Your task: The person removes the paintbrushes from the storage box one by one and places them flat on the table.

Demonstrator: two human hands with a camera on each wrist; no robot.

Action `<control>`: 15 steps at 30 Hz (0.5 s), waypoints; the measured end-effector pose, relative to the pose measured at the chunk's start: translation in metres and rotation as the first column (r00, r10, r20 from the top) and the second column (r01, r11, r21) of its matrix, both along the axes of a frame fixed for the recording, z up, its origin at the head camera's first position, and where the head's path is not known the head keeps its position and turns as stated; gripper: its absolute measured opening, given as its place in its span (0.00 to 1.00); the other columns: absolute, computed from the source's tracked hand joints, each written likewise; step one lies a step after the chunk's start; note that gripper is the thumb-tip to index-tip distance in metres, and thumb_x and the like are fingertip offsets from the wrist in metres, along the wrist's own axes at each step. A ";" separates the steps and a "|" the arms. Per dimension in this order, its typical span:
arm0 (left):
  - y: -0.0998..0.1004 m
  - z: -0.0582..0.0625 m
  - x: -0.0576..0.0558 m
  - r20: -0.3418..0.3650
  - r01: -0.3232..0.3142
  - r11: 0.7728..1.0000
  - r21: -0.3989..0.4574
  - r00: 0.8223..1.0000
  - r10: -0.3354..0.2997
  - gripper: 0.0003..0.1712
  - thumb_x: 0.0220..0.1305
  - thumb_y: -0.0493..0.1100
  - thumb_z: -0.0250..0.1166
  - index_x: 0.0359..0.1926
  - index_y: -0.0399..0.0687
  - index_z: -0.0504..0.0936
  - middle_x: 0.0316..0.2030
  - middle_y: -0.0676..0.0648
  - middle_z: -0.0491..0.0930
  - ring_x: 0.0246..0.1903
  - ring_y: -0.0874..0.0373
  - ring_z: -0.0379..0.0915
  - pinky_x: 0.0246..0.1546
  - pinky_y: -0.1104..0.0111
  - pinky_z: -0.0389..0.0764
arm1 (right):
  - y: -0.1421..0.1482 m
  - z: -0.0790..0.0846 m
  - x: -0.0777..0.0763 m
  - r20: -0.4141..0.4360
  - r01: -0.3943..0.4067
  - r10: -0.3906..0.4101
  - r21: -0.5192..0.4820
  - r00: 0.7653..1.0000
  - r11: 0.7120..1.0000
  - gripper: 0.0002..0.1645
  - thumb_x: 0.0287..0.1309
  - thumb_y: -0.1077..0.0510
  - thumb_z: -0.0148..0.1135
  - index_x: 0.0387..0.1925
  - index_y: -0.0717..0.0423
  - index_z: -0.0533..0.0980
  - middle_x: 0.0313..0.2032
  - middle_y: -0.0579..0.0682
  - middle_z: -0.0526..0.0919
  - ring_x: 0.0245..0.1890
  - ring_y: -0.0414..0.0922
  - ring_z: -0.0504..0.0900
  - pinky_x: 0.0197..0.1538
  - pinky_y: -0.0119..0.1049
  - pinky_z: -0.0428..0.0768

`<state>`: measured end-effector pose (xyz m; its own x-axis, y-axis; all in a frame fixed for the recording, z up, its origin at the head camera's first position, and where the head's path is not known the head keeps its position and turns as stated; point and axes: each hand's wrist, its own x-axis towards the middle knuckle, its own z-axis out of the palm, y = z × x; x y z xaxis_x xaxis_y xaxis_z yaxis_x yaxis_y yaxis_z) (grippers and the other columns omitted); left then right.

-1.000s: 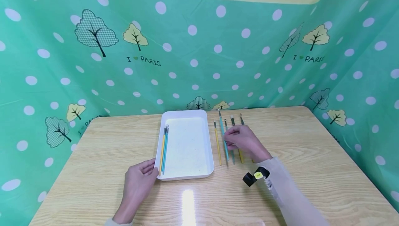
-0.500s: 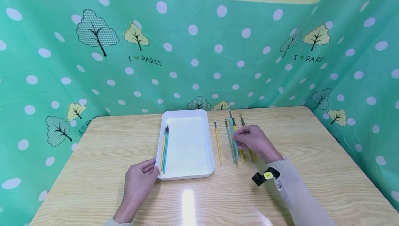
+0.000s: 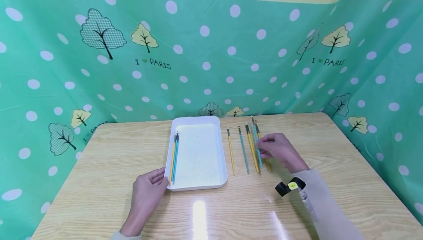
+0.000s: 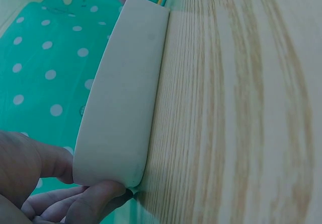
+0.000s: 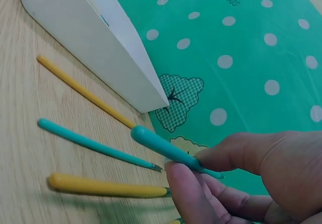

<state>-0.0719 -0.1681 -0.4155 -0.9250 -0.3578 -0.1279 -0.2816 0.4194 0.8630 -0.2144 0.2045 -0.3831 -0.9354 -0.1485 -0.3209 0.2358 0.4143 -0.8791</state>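
My left hand (image 3: 148,196) holds the near left corner of a white tray (image 3: 201,155); in the left wrist view thumb and fingers pinch its wall (image 4: 118,93). Along the tray's left side lie one yellow paintbrush (image 3: 172,163) and two teal ones. Right of the tray, my right hand (image 3: 282,151) pinches a teal paintbrush (image 5: 161,145) between thumb and fingers, raised above the table. A thin yellow paintbrush (image 3: 231,151), a teal one (image 3: 243,150) and a thicker yellow one (image 3: 252,148) lie left of this hand. Another yellow-handled brush (image 3: 268,164) is partly hidden beneath it.
The wooden table (image 3: 122,148) ends at a green dotted cloth (image 3: 205,71) at the back and sides. A black camera (image 3: 287,186) sits on the right wrist. Light glares off the table's near part.
My right hand has carried the teal paintbrush rightward over the row, from beside the thin yellow brush to between the two thicker yellow ones. The left hand and tray have stayed put.
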 end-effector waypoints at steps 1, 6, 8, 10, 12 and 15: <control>0.000 0.000 0.000 0.000 0.000 1.000 -0.001 1.000 0.000 0.22 0.65 0.36 0.62 0.60 0.32 0.80 0.52 0.32 0.85 0.54 0.41 0.85 0.46 0.68 0.90 | 0.002 0.000 0.000 0.000 0.001 -0.001 -0.001 1.000 1.000 0.22 0.70 0.58 0.61 0.57 0.70 0.75 0.47 0.61 0.83 0.37 0.43 0.85 0.47 0.40 0.91; 0.000 -0.001 -0.001 -0.001 -0.003 1.000 -0.005 1.000 0.003 0.22 0.66 0.35 0.62 0.59 0.33 0.80 0.53 0.32 0.85 0.54 0.41 0.85 0.47 0.68 0.90 | 0.012 -0.003 -0.002 -0.018 0.005 -0.005 0.001 1.000 1.000 0.22 0.69 0.59 0.60 0.57 0.72 0.75 0.45 0.60 0.82 0.37 0.43 0.84 0.44 0.36 0.91; 0.000 -0.002 -0.001 -0.001 -0.004 1.000 -0.008 1.000 0.004 0.22 0.66 0.36 0.62 0.60 0.33 0.80 0.53 0.32 0.85 0.54 0.41 0.84 0.47 0.67 0.90 | 0.017 -0.004 -0.003 -0.025 0.009 -0.009 0.002 1.000 1.000 0.22 0.69 0.59 0.60 0.56 0.72 0.76 0.45 0.60 0.83 0.37 0.43 0.84 0.43 0.34 0.91; 0.000 -0.002 -0.001 -0.003 -0.003 1.000 -0.011 1.000 0.003 0.22 0.66 0.36 0.62 0.60 0.33 0.80 0.53 0.32 0.84 0.54 0.40 0.84 0.47 0.67 0.90 | 0.021 -0.004 -0.003 -0.028 0.012 -0.012 0.003 1.000 1.000 0.21 0.69 0.59 0.59 0.56 0.72 0.76 0.45 0.60 0.83 0.37 0.43 0.84 0.43 0.34 0.91; 0.000 -0.002 -0.001 -0.003 -0.003 1.000 -0.009 1.000 0.003 0.22 0.66 0.36 0.62 0.60 0.33 0.80 0.53 0.32 0.84 0.54 0.40 0.84 0.47 0.67 0.90 | 0.025 -0.005 -0.004 -0.026 0.017 -0.017 0.008 1.000 1.000 0.21 0.70 0.58 0.60 0.56 0.71 0.76 0.46 0.61 0.83 0.37 0.42 0.85 0.43 0.34 0.91; 0.000 -0.002 -0.001 -0.003 -0.003 1.000 -0.007 1.000 0.003 0.22 0.66 0.36 0.62 0.60 0.33 0.80 0.53 0.32 0.84 0.54 0.40 0.84 0.46 0.67 0.90 | 0.028 -0.006 -0.004 -0.023 0.011 -0.010 0.017 1.000 1.000 0.22 0.70 0.58 0.59 0.57 0.72 0.75 0.47 0.61 0.84 0.36 0.41 0.85 0.43 0.35 0.91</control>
